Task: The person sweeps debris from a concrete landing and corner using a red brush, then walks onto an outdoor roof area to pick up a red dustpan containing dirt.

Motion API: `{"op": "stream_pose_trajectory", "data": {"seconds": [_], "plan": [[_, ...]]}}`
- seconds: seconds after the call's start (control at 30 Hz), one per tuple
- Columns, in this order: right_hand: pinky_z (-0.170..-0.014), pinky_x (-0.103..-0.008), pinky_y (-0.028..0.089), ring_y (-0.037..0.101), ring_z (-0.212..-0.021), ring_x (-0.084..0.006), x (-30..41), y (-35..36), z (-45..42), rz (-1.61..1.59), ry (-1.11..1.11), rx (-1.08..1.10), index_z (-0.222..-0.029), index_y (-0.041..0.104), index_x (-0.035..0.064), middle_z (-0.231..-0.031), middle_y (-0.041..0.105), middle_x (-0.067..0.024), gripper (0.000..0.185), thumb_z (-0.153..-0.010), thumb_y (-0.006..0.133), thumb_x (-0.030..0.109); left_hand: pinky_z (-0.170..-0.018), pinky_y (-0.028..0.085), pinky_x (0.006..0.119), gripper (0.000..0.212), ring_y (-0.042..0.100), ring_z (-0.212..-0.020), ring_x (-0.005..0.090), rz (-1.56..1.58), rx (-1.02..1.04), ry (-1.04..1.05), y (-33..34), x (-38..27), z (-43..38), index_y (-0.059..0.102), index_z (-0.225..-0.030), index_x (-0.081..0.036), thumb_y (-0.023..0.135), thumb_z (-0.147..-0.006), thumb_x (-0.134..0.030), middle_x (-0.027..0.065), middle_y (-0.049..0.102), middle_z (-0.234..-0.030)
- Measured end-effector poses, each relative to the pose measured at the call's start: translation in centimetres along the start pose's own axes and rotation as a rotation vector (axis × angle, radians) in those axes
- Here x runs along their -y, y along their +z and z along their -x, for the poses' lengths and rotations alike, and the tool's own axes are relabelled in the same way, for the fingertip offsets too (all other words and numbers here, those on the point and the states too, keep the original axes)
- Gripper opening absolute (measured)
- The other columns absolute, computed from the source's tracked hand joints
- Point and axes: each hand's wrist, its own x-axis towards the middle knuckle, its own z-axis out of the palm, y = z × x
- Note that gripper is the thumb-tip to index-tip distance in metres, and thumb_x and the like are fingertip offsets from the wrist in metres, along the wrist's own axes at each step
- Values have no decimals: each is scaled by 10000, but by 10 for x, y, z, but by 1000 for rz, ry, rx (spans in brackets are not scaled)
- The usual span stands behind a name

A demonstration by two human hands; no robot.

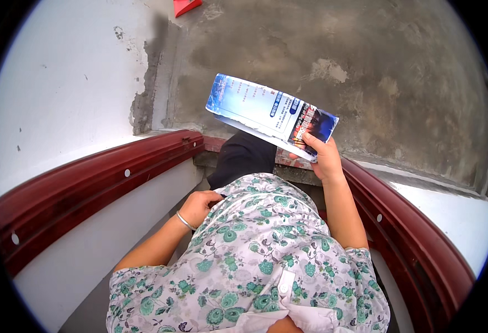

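My right hand (325,154) grips one end of a long printed cardboard piece (252,106), thumb on top and fingers beneath. The cardboard is blue, white and black, bears writing, and has torn, worn edges. It is tilted out in front of me above the floor; whether it is a whole box or a folded sheet I cannot tell. My left hand (199,207), with a bangle (185,221) at the wrist, is curled at the side of my floral shirt (260,233). Its fingertips are partly hidden beside dark cloth, so its grip is unclear.
Dark red door-frame members (98,166) with white round caps flank me on both sides. One dark-trousered leg (244,158) is at the threshold (212,144). Beyond lies a stained concrete floor (394,54). A peeling white wall (60,83) stands left; a red object (186,6) is at the top.
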Motion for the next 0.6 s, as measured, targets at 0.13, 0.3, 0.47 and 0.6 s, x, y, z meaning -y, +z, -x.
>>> {"op": "stream_pose_trajectory", "data": {"seconds": [0.13,0.3,0.47,0.6], "plan": [[-591,-378,610,670,-812,-236,35,2,-13,-35,42,-53,-1164,530,-56,-1027,641,-161,335,-863,597,73,-623,512,245,141,623,-647,78,22,302,-152,-65,-73,-42,711,-902,-14,708,-805,-116,72,693,-736],[-586,-380,606,666,-838,-245,124,43,-38,-13,125,10,-1157,527,-68,-1022,638,-171,338,-858,599,72,-1070,319,482,698,438,-1268,348,-716,-538,581,-100,-210,-122,502,-1330,-127,717,-668,-83,144,464,-1371],[-667,-359,608,685,-879,-275,213,107,-47,-103,241,450,-1216,497,-72,-1061,643,-237,465,-975,488,325,-1030,369,471,541,580,-1145,288,-808,-615,664,-154,-248,-172,590,-1257,-152,626,-739,0,64,637,-1204],[-793,-326,547,679,-895,-253,277,103,-75,389,-225,548,-1291,496,-41,-1077,649,-206,728,-905,515,575,-849,491,291,266,643,-905,167,142,-205,299,-209,-264,-176,649,-1142,-30,609,-881,-65,87,698,-1014]]}}
